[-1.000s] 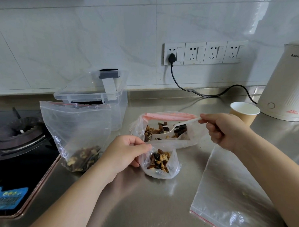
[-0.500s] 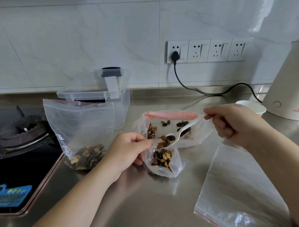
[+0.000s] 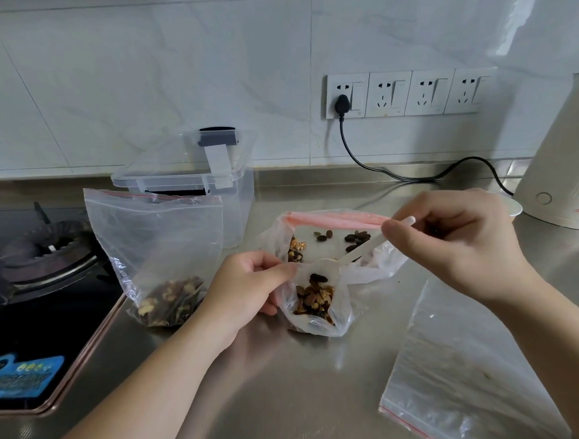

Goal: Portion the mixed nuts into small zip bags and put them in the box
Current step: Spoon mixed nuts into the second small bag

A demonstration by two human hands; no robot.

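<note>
My left hand [image 3: 248, 289] pinches the rim of a small clear zip bag [image 3: 315, 304] that stands open on the steel counter with mixed nuts inside. My right hand [image 3: 448, 245] grips the handle of a white plastic spoon [image 3: 359, 249], whose bowl sits over the small bag's mouth. Behind it lies the big pink-zip bag [image 3: 328, 231] with a few nuts left. A filled zip bag [image 3: 160, 258] stands at the left. The clear plastic box [image 3: 234, 195], lid ajar on top, stands behind that bag.
A gas hob [image 3: 41, 263] fills the left side. Empty zip bags [image 3: 464, 371] lie flat at the right front. A paper cup [image 3: 513, 206] is mostly hidden behind my right hand, beside a white kettle [image 3: 564, 167] with its cord [image 3: 395, 175] plugged into the wall.
The spoon came out of the pink-zip bag loaded with nuts, moved down to the small bag, and its bowl now sits over the bag's mouth. My left hand kept its hold.
</note>
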